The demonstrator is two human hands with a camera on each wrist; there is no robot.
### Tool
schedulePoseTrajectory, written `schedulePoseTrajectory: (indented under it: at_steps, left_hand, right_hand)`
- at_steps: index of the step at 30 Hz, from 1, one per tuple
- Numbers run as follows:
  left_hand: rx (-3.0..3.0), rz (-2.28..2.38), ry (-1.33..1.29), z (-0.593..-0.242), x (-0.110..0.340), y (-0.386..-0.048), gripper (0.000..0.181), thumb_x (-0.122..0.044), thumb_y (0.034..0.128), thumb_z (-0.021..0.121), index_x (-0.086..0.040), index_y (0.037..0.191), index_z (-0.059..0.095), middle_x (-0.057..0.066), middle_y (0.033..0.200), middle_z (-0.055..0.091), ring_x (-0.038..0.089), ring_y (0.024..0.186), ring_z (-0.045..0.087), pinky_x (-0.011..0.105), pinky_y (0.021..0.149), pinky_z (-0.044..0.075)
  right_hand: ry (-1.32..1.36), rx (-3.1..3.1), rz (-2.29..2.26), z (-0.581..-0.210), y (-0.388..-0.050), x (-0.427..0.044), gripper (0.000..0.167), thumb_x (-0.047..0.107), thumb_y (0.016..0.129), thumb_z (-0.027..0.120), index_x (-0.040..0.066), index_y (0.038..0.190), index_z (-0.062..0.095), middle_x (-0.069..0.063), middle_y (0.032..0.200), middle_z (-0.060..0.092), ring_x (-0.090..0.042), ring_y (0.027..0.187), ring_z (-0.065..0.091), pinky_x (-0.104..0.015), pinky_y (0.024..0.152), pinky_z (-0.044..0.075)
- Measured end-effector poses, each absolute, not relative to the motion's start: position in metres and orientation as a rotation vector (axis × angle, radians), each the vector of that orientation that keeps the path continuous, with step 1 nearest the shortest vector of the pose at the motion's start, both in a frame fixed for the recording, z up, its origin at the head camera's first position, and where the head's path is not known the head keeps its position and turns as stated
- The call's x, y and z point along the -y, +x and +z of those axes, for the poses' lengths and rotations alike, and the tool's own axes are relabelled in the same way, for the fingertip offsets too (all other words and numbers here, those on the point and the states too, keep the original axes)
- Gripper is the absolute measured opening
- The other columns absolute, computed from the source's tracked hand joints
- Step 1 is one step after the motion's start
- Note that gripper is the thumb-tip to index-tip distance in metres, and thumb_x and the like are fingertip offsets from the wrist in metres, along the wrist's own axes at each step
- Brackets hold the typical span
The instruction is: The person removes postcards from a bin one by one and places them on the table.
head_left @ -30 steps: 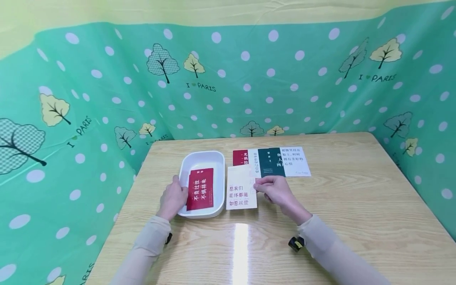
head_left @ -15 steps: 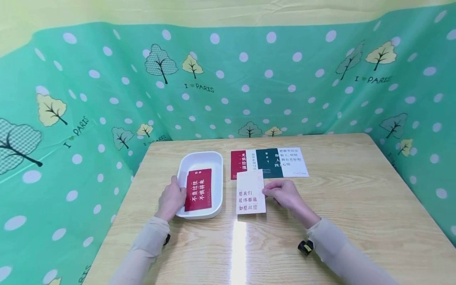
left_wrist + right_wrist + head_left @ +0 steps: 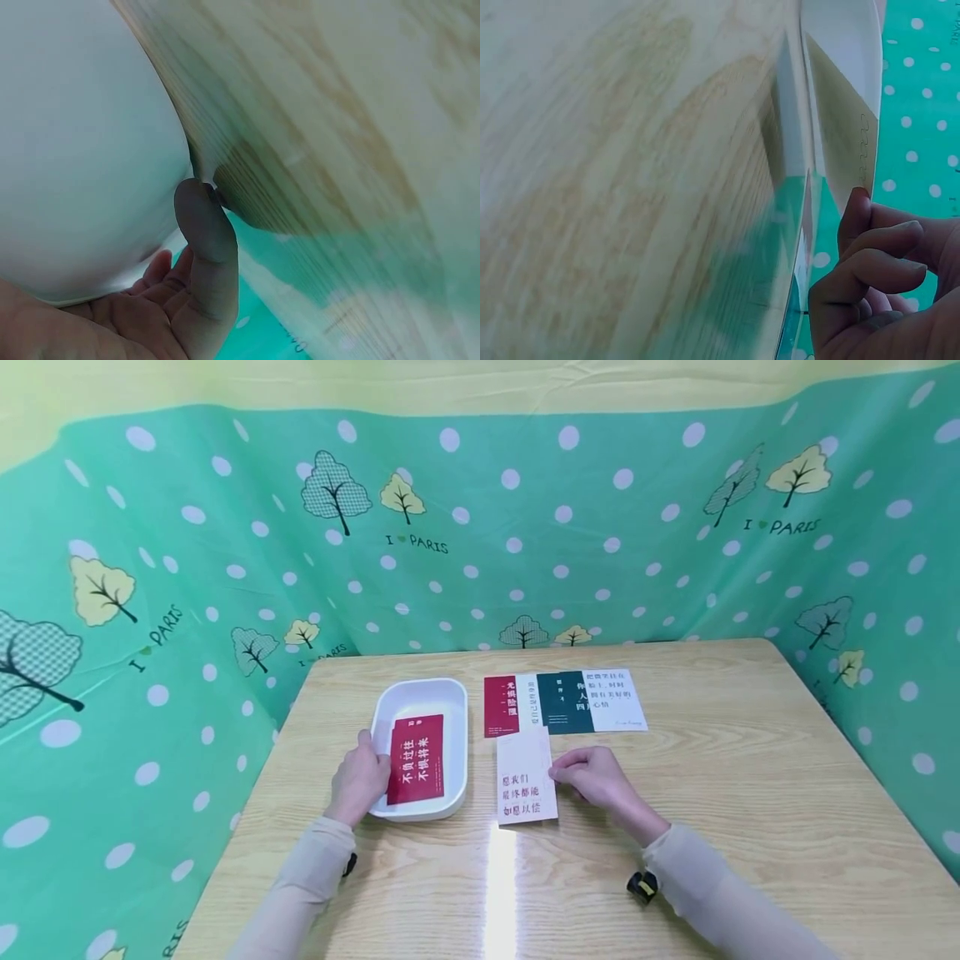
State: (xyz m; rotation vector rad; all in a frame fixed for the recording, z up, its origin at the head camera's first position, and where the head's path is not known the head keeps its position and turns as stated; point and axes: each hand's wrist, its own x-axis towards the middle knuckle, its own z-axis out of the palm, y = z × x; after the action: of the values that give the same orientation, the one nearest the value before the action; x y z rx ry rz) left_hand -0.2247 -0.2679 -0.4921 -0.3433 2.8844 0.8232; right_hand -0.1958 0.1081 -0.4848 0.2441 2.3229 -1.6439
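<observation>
A white plastic tub (image 3: 462, 752) stands on the left part of the table, holding red cards (image 3: 435, 777) with white Chinese writing. My left hand (image 3: 360, 781) grips the tub's left side; its thumb lies along the wall in the left wrist view. With thumb and fingertips my right hand (image 3: 596, 777) pinches the right edge of a white card (image 3: 525, 760) printed with reddish characters. That card is tilted above the table, right of the tub. In the right wrist view the card's pale back (image 3: 844, 120) shows, angled up from the wood.
Behind the held card lies a row of overlapping cards: a red card (image 3: 500, 706), a narrow white one, dark green cards (image 3: 558, 703) and a white card (image 3: 618, 700) at the right end. A green polka-dot curtain (image 3: 442, 543) surrounds the wooden table (image 3: 750, 777).
My right hand has moved the white card right and nearer to me, away from the tub's side. More of the red card in the row shows. My left hand stays on the tub.
</observation>
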Motion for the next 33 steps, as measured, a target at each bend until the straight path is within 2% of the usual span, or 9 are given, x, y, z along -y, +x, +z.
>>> schedulePoseTrajectory:
  at_steps: [8,16,20,27,33]
  left_hand:
    - [-2.885,0.828,-0.341,-0.492,0.269,-0.224,0.057,-0.016,0.108,0.05,0.008,0.154,0.025,0.031,0.109,0.065,0.03,0.074,0.069,0.037,0.057,0.058]
    - [-2.896,0.824,-0.332,-0.493,0.269,-0.223,0.057,-0.016,0.1078,0.05,0.009,0.153,0.025,0.029,0.106,0.065,0.029,0.071,0.068,0.036,0.055,0.058]
    - [-2.891,0.832,-0.336,-0.492,0.268,-0.223,0.059,-0.016,0.1082,0.05,0.009,0.154,0.024,0.03,0.108,0.065,0.03,0.074,0.069,0.037,0.057,0.059]
    - [-2.886,0.817,-0.334,-0.494,0.267,-0.222,0.058,-0.017,0.1084,0.049,0.008,0.155,0.025,0.032,0.115,0.065,0.038,0.087,0.072,0.043,0.065,0.063]
    - [-2.883,0.842,-0.336,-0.494,0.268,-0.224,0.057,-0.017,0.1087,0.049,0.007,0.154,0.026,0.031,0.115,0.065,0.034,0.082,0.071,0.039,0.062,0.062]
  right_hand:
    - [0.269,-2.37,-1.564,-0.489,-0.194,-0.106,0.012,0.01,0.091,0.079,0.003,0.102,0.077,-0.008,0.091,0.072,-0.019,0.068,0.057,-0.025,0.056,0.044]
    - [0.221,-2.468,-1.451,-0.491,-0.195,-0.108,0.014,0.01,0.09,0.08,0.001,0.1,0.077,-0.007,0.084,0.074,-0.02,0.072,0.061,-0.028,0.063,0.048]
    - [0.221,-2.483,-1.386,-0.493,-0.196,-0.108,0.011,0.011,0.09,0.08,0.003,0.097,0.077,-0.006,0.081,0.073,-0.019,0.066,0.061,-0.028,0.059,0.048]
    - [0.203,-2.474,-1.345,-0.498,-0.194,-0.108,0.006,0.009,0.092,0.079,0.003,0.094,0.078,-0.006,0.078,0.072,-0.017,0.056,0.059,-0.023,0.051,0.045]
    - [0.206,-2.462,-1.326,-0.498,-0.196,-0.108,0.006,0.01,0.093,0.078,0.004,0.092,0.077,-0.007,0.078,0.071,-0.016,0.054,0.059,-0.021,0.048,0.042]
